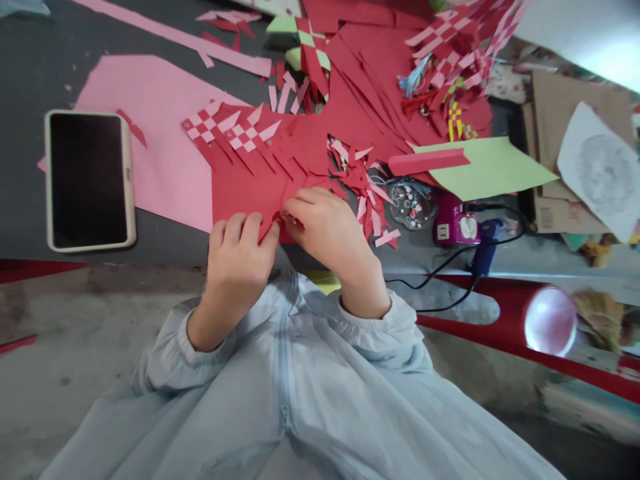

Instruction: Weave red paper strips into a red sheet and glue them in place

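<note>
Both hands meet over a sheet of red paper near the table's front edge. My left hand is closed, its thumb and fingers pinching a small piece of red paper. Close against it, my right hand is also closed, fingertips curled onto the same red piece; its far end is hidden under them. Just beyond lie woven pink-and-red checkered pieces with slanted loose strips. Cut red and pink scraps are heaped to the right of my right hand.
At left a phone rests on pink paper. Rightward are green paper, a clear dish of beads, a purple device with a black cable, and a blue-handled tool. More checkered woven pieces lie at the back right.
</note>
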### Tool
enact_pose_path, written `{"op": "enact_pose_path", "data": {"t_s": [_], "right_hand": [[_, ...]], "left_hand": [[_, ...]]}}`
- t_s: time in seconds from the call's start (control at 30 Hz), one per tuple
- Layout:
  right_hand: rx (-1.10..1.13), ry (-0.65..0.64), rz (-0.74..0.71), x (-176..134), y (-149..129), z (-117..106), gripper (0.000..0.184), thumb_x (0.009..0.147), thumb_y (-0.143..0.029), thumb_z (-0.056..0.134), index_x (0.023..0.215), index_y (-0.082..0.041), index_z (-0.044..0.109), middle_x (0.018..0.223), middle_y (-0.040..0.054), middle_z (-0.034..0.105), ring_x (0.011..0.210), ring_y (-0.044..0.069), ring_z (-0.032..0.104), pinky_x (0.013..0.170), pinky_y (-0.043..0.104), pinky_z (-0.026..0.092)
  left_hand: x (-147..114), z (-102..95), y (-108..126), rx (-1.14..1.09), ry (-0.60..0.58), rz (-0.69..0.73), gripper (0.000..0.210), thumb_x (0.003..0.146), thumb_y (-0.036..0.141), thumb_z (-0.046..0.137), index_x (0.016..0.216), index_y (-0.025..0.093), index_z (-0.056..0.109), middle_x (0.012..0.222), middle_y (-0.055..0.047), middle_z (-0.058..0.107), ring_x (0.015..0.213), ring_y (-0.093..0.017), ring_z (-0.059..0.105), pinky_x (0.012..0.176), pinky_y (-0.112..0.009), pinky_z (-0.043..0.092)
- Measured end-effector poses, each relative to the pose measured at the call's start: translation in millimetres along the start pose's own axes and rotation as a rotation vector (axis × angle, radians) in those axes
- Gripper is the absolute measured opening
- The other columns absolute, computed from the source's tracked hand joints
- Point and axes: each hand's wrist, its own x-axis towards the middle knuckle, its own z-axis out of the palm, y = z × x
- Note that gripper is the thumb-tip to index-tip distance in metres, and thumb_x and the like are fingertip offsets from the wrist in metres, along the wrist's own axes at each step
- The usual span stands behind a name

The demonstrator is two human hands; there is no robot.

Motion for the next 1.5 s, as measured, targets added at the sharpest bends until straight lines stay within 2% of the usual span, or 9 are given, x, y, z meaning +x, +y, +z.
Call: {"op": "enact_pose_path", "data": {"t_s": [0.17, 0.37, 0.5, 0.67, 0.77, 0.93, 1.17, 1.3, 1.5], "right_hand": [[0.014, 0.005, 0.005, 1.2, -0.8, 2.2, 0.024, 0.093, -0.008, 0.050, 0.083, -0.016, 0.070, 0.085, 0.0093, 0.068, 0.079, 0.022, 0.054, 0.070, 0.034, 0.034], [0.002, 0.060, -0.009, -2.2, -1.2, 5.5, 0.023, 0.094, -0.007, 0.051, 0.086, -0.014, 0.072, 0.087, 0.0106, 0.070, 0.083, 0.023, 0.058, 0.072, 0.034, 0.040], [0.102, 0.184, -0.046, -11.1, 5.7, 4.5, 0.024, 0.095, -0.009, 0.051, 0.092, -0.015, 0.074, 0.089, 0.0100, 0.071, 0.086, 0.023, 0.061, 0.080, 0.034, 0.046], [0.151, 0.326, -0.029, -28.3, 12.1, 5.8, 0.023, 0.096, -0.013, 0.051, 0.094, -0.017, 0.074, 0.091, 0.0105, 0.071, 0.086, 0.024, 0.061, 0.079, 0.036, 0.050], [0.138, 0.301, -0.027, -34.1, 10.5, 10.0, 0.024, 0.096, -0.012, 0.051, 0.094, -0.017, 0.074, 0.090, 0.0103, 0.070, 0.086, 0.024, 0.060, 0.080, 0.036, 0.050], [0.127, 0.235, -0.020, -32.5, 6.6, 16.4, 0.030, 0.098, -0.012, 0.047, 0.107, -0.014, 0.075, 0.093, 0.0122, 0.070, 0.090, 0.025, 0.059, 0.083, 0.037, 0.049], [0.123, 0.161, -0.020, -29.8, 7.6, 17.7, 0.035, 0.098, -0.013, 0.045, 0.120, -0.012, 0.073, 0.098, 0.0148, 0.067, 0.095, 0.027, 0.056, 0.085, 0.038, 0.048], [0.139, 0.130, -0.010, -28.2, 7.2, 17.0, 0.036, 0.098, -0.013, 0.046, 0.120, -0.014, 0.073, 0.099, 0.0147, 0.066, 0.095, 0.027, 0.054, 0.084, 0.039, 0.047], [0.116, 0.137, -0.029, -26.8, 8.1, 20.0, 0.035, 0.101, -0.017, 0.046, 0.120, -0.015, 0.074, 0.095, 0.0136, 0.064, 0.091, 0.026, 0.053, 0.081, 0.038, 0.046]], "left_hand": [[-0.8, 0.9, -0.6, 0.021, -0.009, -0.013, 0.033, 0.095, 0.022, 0.052, 0.122, 0.019, 0.071, 0.113, -0.015, 0.070, 0.105, -0.030, 0.059, 0.086, -0.045, 0.048], [-0.6, 0.1, -1.4, 0.049, -0.018, -0.005, 0.033, 0.094, 0.022, 0.054, 0.122, 0.019, 0.071, 0.112, -0.013, 0.071, 0.104, -0.030, 0.061, 0.086, -0.045, 0.049], [-2.6, 0.8, -2.1, 0.031, -0.019, -0.011, 0.035, 0.094, 0.021, 0.056, 0.126, 0.020, 0.070, 0.114, -0.014, 0.071, 0.105, -0.030, 0.061, 0.087, -0.045, 0.050], [-10.7, 5.4, -3.7, -0.029, 0.060, -0.017, 0.032, 0.096, 0.019, 0.052, 0.121, 0.018, 0.072, 0.118, -0.014, 0.072, 0.111, -0.029, 0.063, 0.093, -0.044, 0.051], [-14.9, 7.3, -3.4, -0.062, 0.042, -0.036, 0.033, 0.097, 0.018, 0.050, 0.122, 0.017, 0.071, 0.123, -0.014, 0.071, 0.116, -0.030, 0.063, 0.099, -0.046, 0.051], [-16.5, 6.0, -0.2, -0.071, -0.005, -0.067, 0.036, 0.096, 0.018, 0.049, 0.127, 0.018, 0.068, 0.128, -0.014, 0.070, 0.122, -0.030, 0.062, 0.106, -0.048, 0.049], [-12.9, 0.1, 2.2, 0.043, -0.072, -0.032, 0.042, 0.094, 0.017, 0.052, 0.133, 0.018, 0.065, 0.128, -0.016, 0.068, 0.119, -0.032, 0.062, 0.102, -0.049, 0.051], [-9.5, -2.4, 3.5, 0.035, -0.136, -0.049, 0.047, 0.092, 0.017, 0.054, 0.139, 0.022, 0.061, 0.131, -0.017, 0.066, 0.119, -0.032, 0.060, 0.100, -0.051, 0.050], [-6.5, -5.2, 6.3, 0.084, -0.153, -0.044, 0.046, 0.091, 0.018, 0.055, 0.137, 0.021, 0.062, 0.129, -0.016, 0.066, 0.117, -0.033, 0.060, 0.098, -0.048, 0.051]]}}
